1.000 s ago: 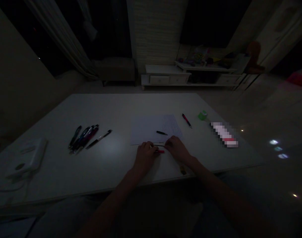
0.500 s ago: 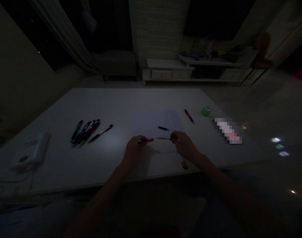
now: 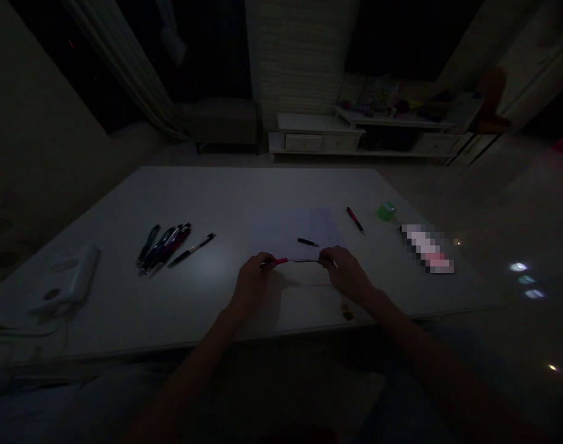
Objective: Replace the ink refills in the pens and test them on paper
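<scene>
Over the tabletop (image 3: 216, 197), our left hand (image 3: 252, 274) grips a red pen barrel (image 3: 281, 261) and our right hand (image 3: 346, 269) pinches a thin refill (image 3: 304, 261), both held roughly level, seemingly to keep their facing ends aligned

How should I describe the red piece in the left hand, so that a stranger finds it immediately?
Find the paper on the white table. Near its closest edge, the left hand grips the red piece, which points toward the right hand. Unlike the red-and-black pen lying farther right, it is held.
</scene>
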